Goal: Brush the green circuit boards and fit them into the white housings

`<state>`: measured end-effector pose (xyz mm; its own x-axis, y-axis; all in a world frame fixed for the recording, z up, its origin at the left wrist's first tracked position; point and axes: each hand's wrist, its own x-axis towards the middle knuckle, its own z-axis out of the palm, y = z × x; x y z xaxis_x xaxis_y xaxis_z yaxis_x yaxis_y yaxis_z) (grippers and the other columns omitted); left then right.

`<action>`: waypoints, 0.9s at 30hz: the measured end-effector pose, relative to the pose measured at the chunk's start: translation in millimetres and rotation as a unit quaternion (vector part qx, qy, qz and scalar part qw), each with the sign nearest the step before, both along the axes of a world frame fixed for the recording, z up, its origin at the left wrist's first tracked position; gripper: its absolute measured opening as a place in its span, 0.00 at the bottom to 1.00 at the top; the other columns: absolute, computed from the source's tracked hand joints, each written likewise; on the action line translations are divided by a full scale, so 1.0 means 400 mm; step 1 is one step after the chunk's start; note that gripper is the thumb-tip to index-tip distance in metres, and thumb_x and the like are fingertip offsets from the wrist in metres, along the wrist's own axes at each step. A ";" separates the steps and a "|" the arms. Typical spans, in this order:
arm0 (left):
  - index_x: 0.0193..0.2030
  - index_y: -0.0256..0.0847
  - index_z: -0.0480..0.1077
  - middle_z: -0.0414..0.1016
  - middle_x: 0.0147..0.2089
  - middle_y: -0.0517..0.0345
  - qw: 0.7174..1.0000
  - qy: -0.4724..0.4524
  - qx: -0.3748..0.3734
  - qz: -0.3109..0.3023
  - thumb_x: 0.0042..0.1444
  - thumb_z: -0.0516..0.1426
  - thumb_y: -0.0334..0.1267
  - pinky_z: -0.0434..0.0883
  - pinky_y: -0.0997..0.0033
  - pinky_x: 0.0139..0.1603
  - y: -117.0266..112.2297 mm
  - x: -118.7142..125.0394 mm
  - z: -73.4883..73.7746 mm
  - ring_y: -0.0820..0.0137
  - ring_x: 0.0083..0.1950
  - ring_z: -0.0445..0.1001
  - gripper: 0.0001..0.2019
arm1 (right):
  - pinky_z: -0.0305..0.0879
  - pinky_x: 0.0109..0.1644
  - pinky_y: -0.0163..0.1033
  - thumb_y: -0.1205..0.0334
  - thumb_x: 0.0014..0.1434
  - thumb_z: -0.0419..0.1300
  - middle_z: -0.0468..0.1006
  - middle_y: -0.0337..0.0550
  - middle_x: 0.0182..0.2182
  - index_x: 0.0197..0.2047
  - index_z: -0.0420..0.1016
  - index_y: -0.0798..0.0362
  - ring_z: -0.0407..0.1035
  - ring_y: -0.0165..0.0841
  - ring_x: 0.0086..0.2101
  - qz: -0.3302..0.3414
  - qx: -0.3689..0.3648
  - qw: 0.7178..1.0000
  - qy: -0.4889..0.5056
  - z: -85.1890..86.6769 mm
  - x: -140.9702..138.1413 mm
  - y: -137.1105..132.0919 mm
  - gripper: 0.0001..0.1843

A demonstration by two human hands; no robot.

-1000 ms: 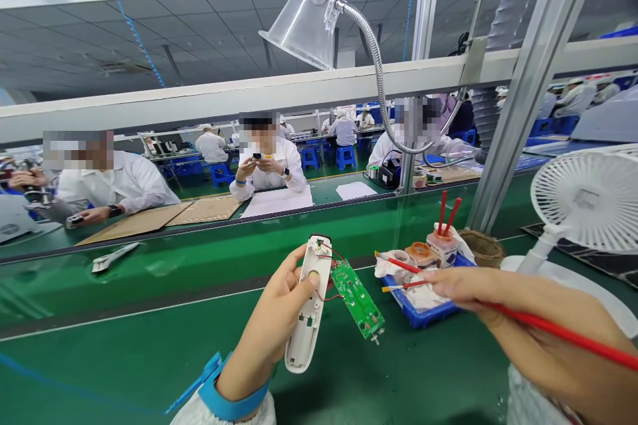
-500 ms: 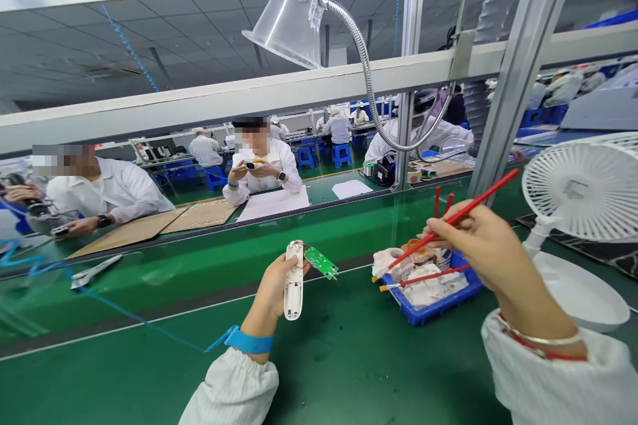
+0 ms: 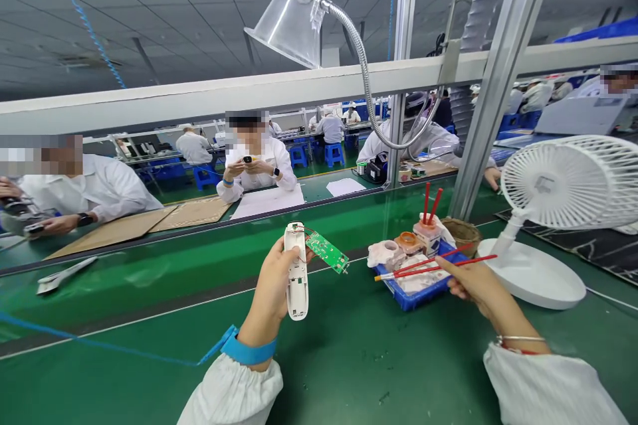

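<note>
My left hand (image 3: 273,289) is closed around a white plastic housing (image 3: 296,272), held upright above the green bench. A green circuit board (image 3: 327,252) hangs from the housing's top by thin red wires. My right hand (image 3: 471,282) is low beside the blue tray (image 3: 417,297), its fingers pinched on a thin red brush (image 3: 448,264) that lies across the tray. A second red brush (image 3: 423,261) lies next to it on the tray.
A white desk fan (image 3: 563,192) stands at the right on its round base. The tray holds white cloths, an orange ring and a pot with red sticks (image 3: 429,206). A clear fume hood (image 3: 289,20) hangs overhead. Other workers in white sit beyond the rail.
My right hand came down from above the tray to its right edge, lowering the red brush flat across it. My left hand lifted the housing and board slightly.
</note>
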<state>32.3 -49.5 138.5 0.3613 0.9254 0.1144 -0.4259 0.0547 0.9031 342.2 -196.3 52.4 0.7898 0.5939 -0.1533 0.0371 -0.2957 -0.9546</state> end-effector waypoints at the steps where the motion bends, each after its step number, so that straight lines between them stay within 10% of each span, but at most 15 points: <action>1: 0.45 0.37 0.68 0.74 0.33 0.59 1.000 0.002 0.005 -0.005 0.46 0.60 0.34 0.69 0.67 0.46 -0.011 -0.004 0.008 0.71 0.34 0.73 0.17 | 0.55 0.13 0.34 0.52 0.43 0.68 0.65 0.42 0.08 0.12 0.60 0.53 0.59 0.30 0.10 0.007 -0.027 0.999 -0.023 0.005 0.008 0.000 0.23; 6: 0.49 0.38 0.67 0.72 0.34 0.60 0.999 0.000 0.035 -0.025 0.49 0.60 0.36 0.68 0.70 0.43 -0.066 -0.022 0.040 0.73 0.34 0.71 0.18 | 0.50 0.16 0.36 0.45 0.46 0.64 0.60 0.40 0.05 0.09 0.53 0.51 0.54 0.29 0.09 0.028 -0.076 0.988 -0.134 0.069 -0.032 0.003 0.30; 9: 0.52 0.39 0.65 0.73 0.36 0.59 0.997 -0.023 0.050 -0.050 0.49 0.61 0.37 0.69 0.69 0.43 -0.097 -0.021 0.046 0.73 0.33 0.70 0.22 | 0.58 0.20 0.35 0.38 0.52 0.56 0.68 0.39 0.14 0.19 0.64 0.53 0.62 0.30 0.15 0.148 0.042 0.984 -0.094 0.138 -0.160 0.016 0.26; 13: 0.57 0.41 0.61 0.74 0.41 0.55 0.993 -0.007 0.077 -0.087 0.53 0.59 0.39 0.69 0.72 0.39 -0.130 -0.020 0.042 0.71 0.36 0.71 0.24 | 0.71 0.34 0.42 0.43 0.59 0.53 0.76 0.48 0.35 0.50 0.69 0.55 0.73 0.37 0.33 0.449 0.199 0.856 0.164 0.234 -0.337 0.052 0.26; 17: 0.64 0.44 0.52 0.74 0.40 0.53 0.988 0.053 0.119 -0.085 0.56 0.56 0.42 0.69 0.72 0.35 -0.143 -0.038 0.032 0.68 0.35 0.73 0.30 | 0.70 0.30 0.36 0.50 0.59 0.58 0.75 0.49 0.40 0.58 0.65 0.51 0.73 0.33 0.32 0.548 0.221 0.769 0.243 0.270 -0.383 0.092 0.26; 20: 0.67 0.50 0.43 0.74 0.44 0.52 0.970 0.124 0.206 -0.032 0.59 0.52 0.40 0.70 0.70 0.38 -0.131 -0.055 0.022 0.68 0.37 0.73 0.32 | 0.70 0.35 0.37 0.53 0.53 0.64 0.75 0.48 0.40 0.58 0.65 0.51 0.73 0.32 0.32 0.547 0.223 0.769 0.245 0.263 -0.368 0.111 0.30; 27: 0.58 0.56 0.64 0.67 0.51 0.52 0.820 0.328 0.458 0.102 0.57 0.44 0.25 0.67 0.71 0.42 -0.092 -0.041 -0.003 0.67 0.44 0.71 0.27 | 0.70 0.45 0.44 0.59 0.48 0.68 0.75 0.48 0.44 0.52 0.72 0.53 0.72 0.38 0.39 0.445 0.216 0.868 0.048 0.255 -0.407 0.101 0.26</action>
